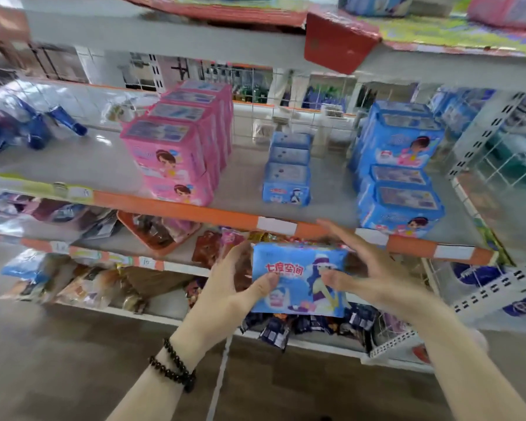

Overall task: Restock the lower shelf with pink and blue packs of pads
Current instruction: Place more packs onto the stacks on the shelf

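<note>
Head view. A blue pack (299,279) is held in front of the shelf edge (179,205), below shelf level. The left hand (231,287) grips the pack's left end, thumb on the front face and fingers curled behind. The right hand (374,268) is at the pack's right end with its thumb on the front face; the fingers are spread and nearly straight, so the grip there appears loose.

For a clean placement, the pack is best raised above the orange edge strip and carried level. The likely slot is the row of small blue packs (287,168), which matches the print on the held pack. The pack is best set upright, print forward, flush with the front pack of that row. The soft wrapper is likely to buckle if squeezed, so light pressure at both ends is advised.

The shelf (104,165) is a grey board. On it stand pink packs (176,147) at centre-left and larger blue packs (398,165) at the right, with bare board between the rows. A wire grid (255,95) backs the shelf. Lower shelves hold mixed snack bags (88,287). The frame is blurred throughout.
</note>
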{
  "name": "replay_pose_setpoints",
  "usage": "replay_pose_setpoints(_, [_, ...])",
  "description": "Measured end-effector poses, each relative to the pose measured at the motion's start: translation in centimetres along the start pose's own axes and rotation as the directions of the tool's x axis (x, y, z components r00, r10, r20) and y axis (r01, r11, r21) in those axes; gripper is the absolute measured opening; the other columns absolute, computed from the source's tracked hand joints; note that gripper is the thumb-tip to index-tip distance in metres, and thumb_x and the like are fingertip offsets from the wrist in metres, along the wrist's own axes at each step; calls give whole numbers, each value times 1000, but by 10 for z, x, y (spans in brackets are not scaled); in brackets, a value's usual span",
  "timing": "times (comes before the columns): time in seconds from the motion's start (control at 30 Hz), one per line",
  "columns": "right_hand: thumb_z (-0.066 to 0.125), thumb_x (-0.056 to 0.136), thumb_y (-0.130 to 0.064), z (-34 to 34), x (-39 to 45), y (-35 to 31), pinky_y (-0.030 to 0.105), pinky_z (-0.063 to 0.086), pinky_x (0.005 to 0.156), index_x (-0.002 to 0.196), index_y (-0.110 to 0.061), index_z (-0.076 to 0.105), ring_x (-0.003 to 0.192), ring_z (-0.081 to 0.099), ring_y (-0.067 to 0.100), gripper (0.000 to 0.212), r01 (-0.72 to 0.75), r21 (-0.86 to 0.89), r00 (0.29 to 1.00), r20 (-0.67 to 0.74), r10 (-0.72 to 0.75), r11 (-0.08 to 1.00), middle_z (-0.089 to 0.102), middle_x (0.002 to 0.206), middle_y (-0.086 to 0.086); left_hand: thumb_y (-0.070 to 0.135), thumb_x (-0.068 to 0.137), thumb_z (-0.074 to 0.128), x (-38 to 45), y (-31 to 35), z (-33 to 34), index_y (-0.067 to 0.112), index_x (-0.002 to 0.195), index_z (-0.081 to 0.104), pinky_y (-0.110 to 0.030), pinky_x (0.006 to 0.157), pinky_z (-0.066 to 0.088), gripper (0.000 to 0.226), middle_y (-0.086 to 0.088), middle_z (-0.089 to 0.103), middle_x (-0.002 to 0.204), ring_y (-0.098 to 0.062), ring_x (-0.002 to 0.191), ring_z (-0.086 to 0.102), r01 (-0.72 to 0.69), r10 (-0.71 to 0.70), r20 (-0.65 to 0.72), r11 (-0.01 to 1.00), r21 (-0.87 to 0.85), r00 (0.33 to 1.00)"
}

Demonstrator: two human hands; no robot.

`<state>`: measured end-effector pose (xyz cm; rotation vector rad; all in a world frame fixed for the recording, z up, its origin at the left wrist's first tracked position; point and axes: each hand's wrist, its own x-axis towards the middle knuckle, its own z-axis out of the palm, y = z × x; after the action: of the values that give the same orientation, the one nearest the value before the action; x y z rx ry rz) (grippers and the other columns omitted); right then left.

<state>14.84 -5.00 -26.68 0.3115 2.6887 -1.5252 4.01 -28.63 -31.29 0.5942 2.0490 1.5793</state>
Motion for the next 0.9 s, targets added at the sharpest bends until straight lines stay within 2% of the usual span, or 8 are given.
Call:
replay_pose_setpoints(0.1, [71,60,-72,21,-1,-2,13,39,99,129,-70,36,113,48,-22,78,-88,108,992,-84,98,990,44,131,-40,75,68,75,-3,-13,-17,38,143,44,-44,101,54,89,10,61,135,-13,125,60,14,-14,5,999,-36,1000])
replay_pose_setpoints(0.2, [68,57,-77,42,-4,-4,7,43,91,121,-64,39,103,53,-26,72,-140,153,982,-103,157,978,50,125,-35,66,71,77,-5,-19,-29,46,132,46,-30,98,54,70,16,63,129,-2,120,59,-12,12,12,1000,1,1000])
replay_pose_setpoints(0.33, [76,61,-69,64,-7,-2,15,52,84,136,-37,46,101,66,-7,87,-177,254,973,-103,208,951,71,107,-27,54,76,77,-7,-22,-36,52,120,49,-35,96,55,52,18,68,119,-3,111,64,-1,-2,49,998,65,999])
replay_pose_setpoints(0.5, [73,66,-53,67,-11,6,19,55,85,133,-42,48,102,68,-1,73,-189,304,964,-126,236,934,73,106,-25,76,65,76,-7,-27,-33,41,140,46,-44,99,55,88,16,70,119,-8,115,64,84,-86,111,996,23,990])
replay_pose_setpoints(0.63, [81,72,-50,62,-4,18,26,56,89,126,-39,55,100,70,6,61,-181,329,959,-149,240,927,75,104,-16,55,75,75,-2,-23,-20,51,114,53,-33,84,60,45,25,72,104,0,99,68,87,-89,77,996,32,993])
replay_pose_setpoints(0.73, [78,76,-49,53,6,25,21,55,79,112,-26,67,92,73,8,44,-170,386,960,-144,242,907,78,94,-8,41,79,73,5,-12,-11,33,118,61,-30,75,62,42,13,76,100,-7,93,74,124,-120,81,991,-54,990])
replay_pose_setpoints(0.8, [63,80,-49,48,17,27,19,50,70,89,-20,72,77,72,10,32,-167,366,963,-137,231,915,75,78,0,35,80,70,11,-5,-4,19,116,64,-25,70,60,40,7,78,98,-12,91,76,195,-182,92,968,-160,979])
replay_pose_setpoints(0.9, [54,89,-68,42,33,39,38,37,66,70,-3,54,53,53,26,67,-144,346,974,-117,196,927,51,59,22,33,81,65,22,6,6,9,106,67,-16,58,54,34,3,79,89,-10,80,76,256,-252,49,939,-228,967])
